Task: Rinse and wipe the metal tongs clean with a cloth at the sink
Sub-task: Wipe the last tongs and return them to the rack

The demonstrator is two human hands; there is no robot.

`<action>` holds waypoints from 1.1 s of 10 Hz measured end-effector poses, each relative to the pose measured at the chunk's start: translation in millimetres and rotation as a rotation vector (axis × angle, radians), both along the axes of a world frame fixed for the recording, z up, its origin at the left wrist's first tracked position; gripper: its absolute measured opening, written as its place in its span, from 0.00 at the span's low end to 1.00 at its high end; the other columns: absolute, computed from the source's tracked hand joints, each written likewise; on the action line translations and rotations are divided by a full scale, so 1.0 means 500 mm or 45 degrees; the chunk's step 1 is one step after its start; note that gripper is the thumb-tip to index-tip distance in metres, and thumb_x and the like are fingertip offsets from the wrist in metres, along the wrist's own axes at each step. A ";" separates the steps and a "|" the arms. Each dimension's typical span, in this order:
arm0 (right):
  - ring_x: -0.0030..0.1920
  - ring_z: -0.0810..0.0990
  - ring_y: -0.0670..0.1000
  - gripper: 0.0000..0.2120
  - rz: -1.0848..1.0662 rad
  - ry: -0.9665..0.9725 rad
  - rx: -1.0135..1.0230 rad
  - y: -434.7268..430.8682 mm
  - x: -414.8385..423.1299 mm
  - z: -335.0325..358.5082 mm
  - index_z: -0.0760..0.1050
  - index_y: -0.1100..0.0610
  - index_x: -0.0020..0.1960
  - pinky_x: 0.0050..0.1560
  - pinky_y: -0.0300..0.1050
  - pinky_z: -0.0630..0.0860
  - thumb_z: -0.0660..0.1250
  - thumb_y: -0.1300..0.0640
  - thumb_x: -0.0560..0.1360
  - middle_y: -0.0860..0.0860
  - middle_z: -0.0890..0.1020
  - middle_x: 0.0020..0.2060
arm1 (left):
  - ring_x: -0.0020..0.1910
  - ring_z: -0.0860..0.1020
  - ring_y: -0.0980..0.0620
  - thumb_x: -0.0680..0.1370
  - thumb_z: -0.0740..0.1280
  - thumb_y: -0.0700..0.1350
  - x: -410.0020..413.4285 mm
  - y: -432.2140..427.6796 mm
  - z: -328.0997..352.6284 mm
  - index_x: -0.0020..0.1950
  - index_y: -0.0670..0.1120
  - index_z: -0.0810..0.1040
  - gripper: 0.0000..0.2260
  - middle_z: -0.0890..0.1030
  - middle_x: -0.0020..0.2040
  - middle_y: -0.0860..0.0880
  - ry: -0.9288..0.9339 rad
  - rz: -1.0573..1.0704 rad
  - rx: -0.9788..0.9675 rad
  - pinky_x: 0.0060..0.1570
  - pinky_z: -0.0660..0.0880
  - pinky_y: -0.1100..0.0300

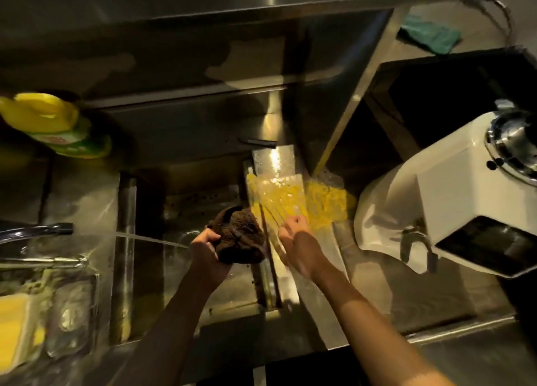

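Holding bunched brown cloth [238, 234] in left hand [205, 247], fingers curled round it. Gripping metal tongs [277, 218] at handle end in right hand [295, 236], fingers curled; thin arms blurred, pointing away from wrists, just beside cloth. Noted water stream [151, 239] from tap [43, 230], arriving from left of left hand. Judged as wiping step. Advised: wrap cloth round both arms, draw outward from right hand to tips, hold handle end firm, rinse under stream between passes
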State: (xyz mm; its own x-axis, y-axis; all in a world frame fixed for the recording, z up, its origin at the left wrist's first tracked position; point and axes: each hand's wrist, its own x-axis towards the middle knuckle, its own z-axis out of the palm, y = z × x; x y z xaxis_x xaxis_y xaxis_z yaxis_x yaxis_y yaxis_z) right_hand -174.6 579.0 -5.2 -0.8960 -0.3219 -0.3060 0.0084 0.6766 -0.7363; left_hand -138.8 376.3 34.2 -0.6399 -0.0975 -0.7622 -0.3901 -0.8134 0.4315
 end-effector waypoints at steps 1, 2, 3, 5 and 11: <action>0.48 0.71 0.51 0.09 0.112 -0.101 -0.057 -0.084 0.009 0.015 0.71 0.55 0.52 0.51 0.43 0.68 0.55 0.53 0.85 0.52 0.68 0.52 | 0.56 0.78 0.39 0.73 0.55 0.40 0.048 -0.085 0.005 0.56 0.39 0.79 0.18 0.81 0.53 0.38 -0.035 0.098 0.037 0.65 0.70 0.46; 0.46 0.72 0.48 0.11 0.134 -0.162 -0.128 -0.171 0.030 0.032 0.71 0.55 0.51 0.47 0.38 0.66 0.53 0.52 0.85 0.54 0.72 0.49 | 0.38 0.84 0.45 0.72 0.55 0.41 0.098 -0.170 0.004 0.38 0.38 0.84 0.17 0.82 0.37 0.41 -0.075 0.168 -0.037 0.43 0.81 0.55; 0.45 0.74 0.47 0.14 0.172 -0.239 -0.131 -0.246 0.051 0.040 0.70 0.53 0.50 0.44 0.38 0.70 0.51 0.47 0.85 0.54 0.72 0.49 | 0.27 0.81 0.59 0.79 0.55 0.34 0.136 -0.247 -0.014 0.40 0.43 0.78 0.15 0.82 0.27 0.52 -0.072 0.188 -0.183 0.27 0.77 0.67; 0.42 0.75 0.45 0.15 0.426 -0.228 0.083 -0.349 0.084 0.030 0.70 0.44 0.44 0.44 0.43 0.70 0.51 0.40 0.83 0.44 0.72 0.45 | 0.35 0.83 0.54 0.68 0.75 0.48 0.190 -0.381 -0.064 0.44 0.48 0.84 0.07 0.85 0.37 0.47 0.110 0.237 -0.082 0.43 0.81 0.59; 0.46 0.80 0.56 0.29 0.799 0.122 0.541 -0.485 0.062 0.016 0.80 0.55 0.48 0.53 0.53 0.76 0.48 0.38 0.83 0.51 0.74 0.54 | 0.44 0.85 0.47 0.76 0.71 0.43 0.121 -0.451 -0.035 0.66 0.39 0.70 0.21 0.82 0.54 0.40 -0.136 -0.046 -0.445 0.45 0.82 0.49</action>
